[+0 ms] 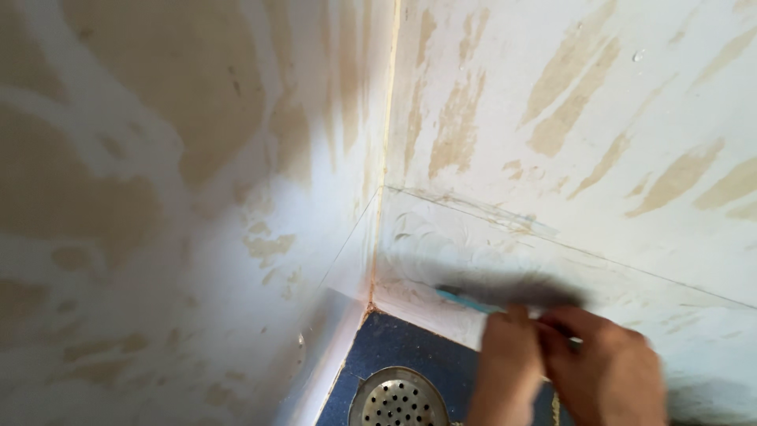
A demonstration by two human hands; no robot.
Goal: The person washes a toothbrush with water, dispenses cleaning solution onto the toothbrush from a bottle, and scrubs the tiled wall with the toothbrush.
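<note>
Down at the bottom right, both hands bunch close together, touching; the left hand has its fingers curled and pressed together around something thin, and the right hand folds its fingers in just beside them, knuckles up; whether each is a full grip or a pinch I cannot tell, as the backs of the hands hide the fingertips; out from between the 2 hands pokes a turquoise handle, pointing up and left; it belongs to a brush, whose dark bristles show only as a grey blur lying along the lower strip of the right wall, touching or just off it, I cannot tell which; that strip is a pale skirting band with swirled marks on it, set under a thin line across the wall; the wall above is whitish with tan streaks; to the left, the left wall carries the same patchy tan and white, and the 2 walls meet in a corner seam running down to the floor; below lies a dark blue floor, and in it a round metal drain cover with many small holes, near the left hand but apart from it.
</note>
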